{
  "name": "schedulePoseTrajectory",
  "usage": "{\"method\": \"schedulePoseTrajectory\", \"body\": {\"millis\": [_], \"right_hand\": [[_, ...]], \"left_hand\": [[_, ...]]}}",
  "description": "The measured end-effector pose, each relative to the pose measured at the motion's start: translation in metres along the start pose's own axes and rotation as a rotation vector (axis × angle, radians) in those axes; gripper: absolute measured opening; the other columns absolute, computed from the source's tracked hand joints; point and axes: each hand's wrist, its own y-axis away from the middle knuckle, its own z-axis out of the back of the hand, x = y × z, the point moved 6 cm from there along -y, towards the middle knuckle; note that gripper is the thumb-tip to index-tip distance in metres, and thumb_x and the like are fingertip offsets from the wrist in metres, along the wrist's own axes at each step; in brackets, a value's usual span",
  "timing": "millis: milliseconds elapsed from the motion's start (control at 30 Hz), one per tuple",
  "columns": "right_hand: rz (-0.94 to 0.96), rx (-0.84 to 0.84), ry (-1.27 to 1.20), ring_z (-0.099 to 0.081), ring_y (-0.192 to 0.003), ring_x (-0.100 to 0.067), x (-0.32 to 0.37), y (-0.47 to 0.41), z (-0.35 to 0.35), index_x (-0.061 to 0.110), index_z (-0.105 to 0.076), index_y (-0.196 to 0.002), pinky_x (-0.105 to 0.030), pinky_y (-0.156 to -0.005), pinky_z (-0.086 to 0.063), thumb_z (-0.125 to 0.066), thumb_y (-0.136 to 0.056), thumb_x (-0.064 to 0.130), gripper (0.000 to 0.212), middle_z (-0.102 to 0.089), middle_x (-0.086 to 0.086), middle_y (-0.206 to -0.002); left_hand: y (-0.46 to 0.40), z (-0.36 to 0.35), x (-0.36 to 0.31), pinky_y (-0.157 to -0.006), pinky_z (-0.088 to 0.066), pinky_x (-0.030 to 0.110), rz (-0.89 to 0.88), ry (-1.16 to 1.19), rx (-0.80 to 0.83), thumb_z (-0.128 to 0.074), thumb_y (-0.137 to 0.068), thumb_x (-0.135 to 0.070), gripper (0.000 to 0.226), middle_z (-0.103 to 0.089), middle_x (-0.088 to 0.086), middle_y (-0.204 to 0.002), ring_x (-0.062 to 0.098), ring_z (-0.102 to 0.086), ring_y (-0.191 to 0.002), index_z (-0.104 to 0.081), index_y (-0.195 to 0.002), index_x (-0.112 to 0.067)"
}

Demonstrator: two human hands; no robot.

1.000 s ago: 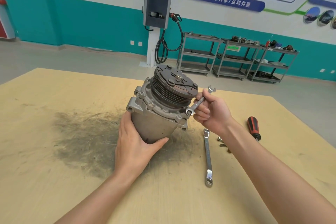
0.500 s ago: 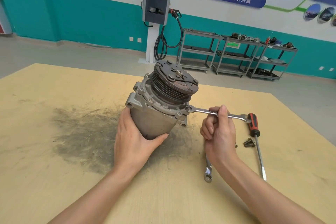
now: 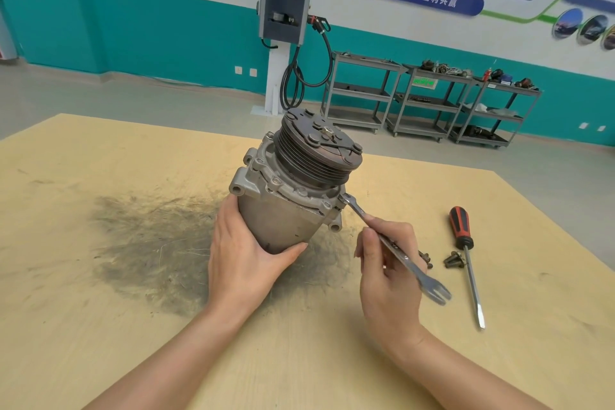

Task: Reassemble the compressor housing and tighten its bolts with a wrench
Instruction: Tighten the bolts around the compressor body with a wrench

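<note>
A grey metal compressor [image 3: 283, 213] with a dark grooved pulley on top stands tilted on the wooden table [image 3: 100, 326]. My left hand [image 3: 244, 260] grips its lower body from the left and front. My right hand [image 3: 389, 273] holds a silver wrench [image 3: 396, 248]. The wrench's ring end sits on a bolt at the housing flange's right corner, and its open end points down right toward me.
A red-and-black screwdriver [image 3: 466, 260] lies to the right, with loose bolts [image 3: 453, 260] beside its shaft. A dark greasy smear [image 3: 143, 243] covers the table left of the compressor. Grey shelf carts [image 3: 429, 103] and a charging post [image 3: 283, 30] stand by the far wall.
My right hand has swung the wrench clockwise about the flange bolt, from pointing up right, through level, to pointing down toward me. The second wrench on the table is now hidden.
</note>
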Motion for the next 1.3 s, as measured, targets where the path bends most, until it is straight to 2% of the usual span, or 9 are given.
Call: {"method": "schedulePoseTrajectory", "body": {"millis": [133,367,500,600,700,900,1033,1167,1300], "right_hand": [[0.125,0.096,0.209,-0.055,-0.066,0.004,0.011,-0.002,-0.007,0.021,-0.053,-0.111,-0.013,-0.059,-0.045,-0.038,-0.103,0.038,0.024,-0.054,0.023,-0.082],[0.392,0.206,0.630,-0.057,-0.046,-0.016,0.038,-0.005,-0.018,0.017,-0.047,-0.109,-0.025,-0.034,-0.042,-0.028,-0.105,0.036,0.028,-0.064,0.000,-0.070],[0.410,0.229,0.919,-0.051,-0.042,-0.017,0.046,-0.006,-0.026,0.012,-0.060,-0.091,-0.018,-0.036,-0.027,-0.066,-0.084,0.012,0.010,-0.058,0.001,-0.062],[0.442,0.230,1.083,-0.048,-0.038,-0.018,0.056,-0.012,-0.034,0.013,-0.062,-0.076,-0.019,-0.042,-0.020,-0.048,-0.086,0.016,0.018,-0.055,0.003,-0.059],[0.455,0.221,1.158,-0.046,-0.037,-0.015,0.061,-0.016,-0.041,0.016,-0.056,-0.071,-0.021,-0.038,-0.025,-0.041,-0.092,0.017,0.026,-0.048,0.004,-0.054],[0.386,0.345,1.223,-0.047,-0.036,-0.014,0.058,-0.016,-0.048,0.018,-0.056,-0.072,-0.021,-0.036,-0.031,-0.078,-0.071,0.016,0.022,-0.047,0.004,-0.052],[0.366,0.368,1.179,-0.046,-0.038,-0.015,0.070,-0.026,-0.040,0.018,-0.058,-0.070,-0.020,-0.042,-0.021,-0.073,-0.054,0.004,0.026,-0.046,0.005,-0.050],[0.388,0.314,1.030,-0.037,-0.035,-0.018,0.082,-0.039,-0.021,0.014,-0.057,-0.074,-0.020,-0.040,-0.018,-0.063,-0.076,0.011,0.007,-0.045,0.005,-0.048],[0.273,0.334,1.074,-0.037,-0.033,-0.023,0.058,-0.053,0.024,0.014,-0.056,-0.084,-0.015,-0.043,-0.010,-0.043,-0.099,0.035,0.028,-0.046,0.005,-0.045]], "left_hand": [[0.000,0.000,-0.001,-0.106,-0.043,0.046,-0.003,-0.013,-0.007,-0.086,-0.048,-0.059,0.120,-0.040,-0.001,-0.146,0.019,-0.037,-0.137,-0.022,-0.144,-0.027],[0.000,0.000,0.000,-0.105,-0.043,0.047,0.023,-0.006,0.000,-0.086,-0.048,-0.058,0.122,-0.042,0.002,-0.145,0.020,-0.039,-0.136,-0.023,-0.146,-0.021],[0.001,0.001,-0.003,-0.103,-0.045,0.047,0.036,0.003,0.015,-0.090,-0.050,-0.057,0.121,-0.043,-0.001,-0.143,0.019,-0.040,-0.135,-0.025,-0.146,-0.021],[0.002,0.002,-0.007,-0.102,-0.044,0.048,0.032,0.028,0.054,-0.084,-0.049,-0.063,0.122,-0.043,0.002,-0.143,0.022,-0.041,-0.134,-0.026,-0.146,-0.016],[0.004,0.005,-0.016,-0.102,-0.042,0.050,0.014,0.092,0.080,-0.071,-0.040,-0.079,0.132,-0.043,0.004,-0.142,0.024,-0.040,-0.134,-0.027,-0.146,-0.012],[0.005,0.009,-0.019,-0.103,-0.042,0.051,0.006,0.119,0.059,-0.064,-0.041,-0.075,0.127,-0.045,0.006,-0.140,0.025,-0.043,-0.133,-0.030,-0.144,-0.010],[0.002,0.004,-0.009,-0.098,-0.046,0.050,0.051,0.079,0.044,-0.083,-0.043,-0.064,0.118,-0.047,0.000,-0.134,0.023,-0.045,-0.128,-0.032,-0.140,-0.019],[0.000,0.002,-0.001,-0.098,-0.047,0.046,0.038,0.026,0.004,-0.089,-0.047,-0.055,0.115,-0.046,-0.003,-0.137,0.020,-0.044,-0.129,-0.027,-0.140,-0.027],[-0.001,-0.001,0.003,-0.104,-0.044,0.046,0.027,0.015,0.014,-0.088,-0.048,-0.055,0.118,-0.042,-0.001,-0.143,0.020,-0.040,-0.134,-0.025,-0.143,-0.023]]}}
